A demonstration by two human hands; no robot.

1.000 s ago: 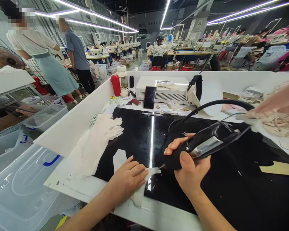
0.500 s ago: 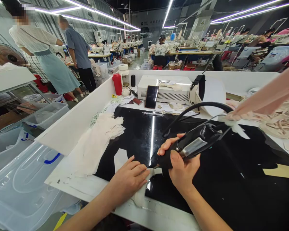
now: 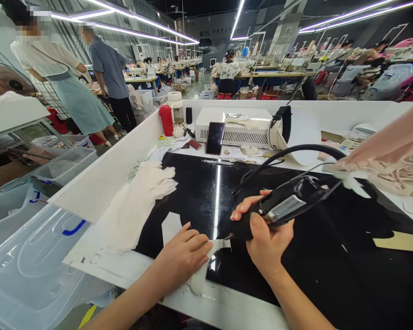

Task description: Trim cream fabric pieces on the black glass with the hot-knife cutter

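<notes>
My left hand (image 3: 184, 254) lies flat with fingers stretched out, pressing a pale off-white fabric piece (image 3: 198, 277) against the glossy black sheet (image 3: 189, 192). My right hand (image 3: 270, 245) is wrapped round a black corded handheld cutting tool (image 3: 284, 201) with a metal plate on its side. Its thin tip points down-left, at the fabric's narrow right end, just right of my left fingertips. Whether the tip touches the cloth is hard to tell. A white angular piece (image 3: 171, 227) shows partly behind my left hand.
A fanned stack of pale fabric pieces (image 3: 141, 206) lies left. Behind are a phone (image 3: 215, 137), a white vented box (image 3: 234, 123), a red cup (image 3: 165, 120) and a face shield (image 3: 303, 137). The tool's cable (image 3: 296, 149) and a pink cloth (image 3: 392, 137) hang at right. Co-workers are beyond.
My right hand and the cutting tool have shifted a little to the right, the tip moving along the fabric towards its right end. My left hand has stayed nearly in place.
</notes>
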